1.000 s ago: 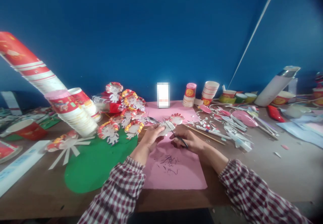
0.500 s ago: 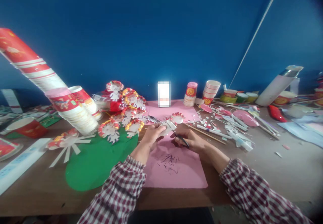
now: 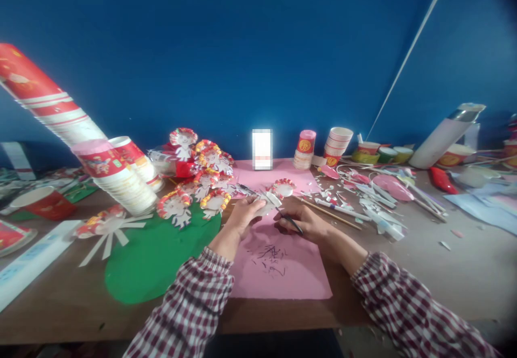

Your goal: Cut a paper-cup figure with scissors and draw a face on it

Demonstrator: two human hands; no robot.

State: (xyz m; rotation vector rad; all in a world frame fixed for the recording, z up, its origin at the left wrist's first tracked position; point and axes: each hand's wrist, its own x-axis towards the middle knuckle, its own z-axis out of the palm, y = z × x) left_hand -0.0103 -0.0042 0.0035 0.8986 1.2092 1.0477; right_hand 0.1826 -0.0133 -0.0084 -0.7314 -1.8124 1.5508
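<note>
My left hand (image 3: 243, 217) is closed on a small white paper piece (image 3: 271, 207), held above the pink sheet (image 3: 297, 277). My right hand (image 3: 306, 223) is closed around a slim black-handled tool (image 3: 292, 225). Its thin front end reaches over the white paper; its exact kind is too blurred to make out. Small black marks or scraps (image 3: 271, 258) show on the pink sheet below the hands. Just beyond the fingers lies a round paper piece with a red-and-white frilled edge (image 3: 284, 188).
Paper figures with red-yellow rims (image 3: 214, 203) lie left, near a green sheet (image 3: 161, 261). Leaning stacks of paper cups (image 3: 121, 180) stand farther left. At right are a wooden stick (image 3: 331, 213), paper scraps (image 3: 375, 204) and a white bottle (image 3: 440, 137). A bright, pixelated rectangle (image 3: 262, 151) stands at the back.
The thin front end of the tool in my right hand has shifted slightly against the white paper. Both hands stay in almost the same place.
</note>
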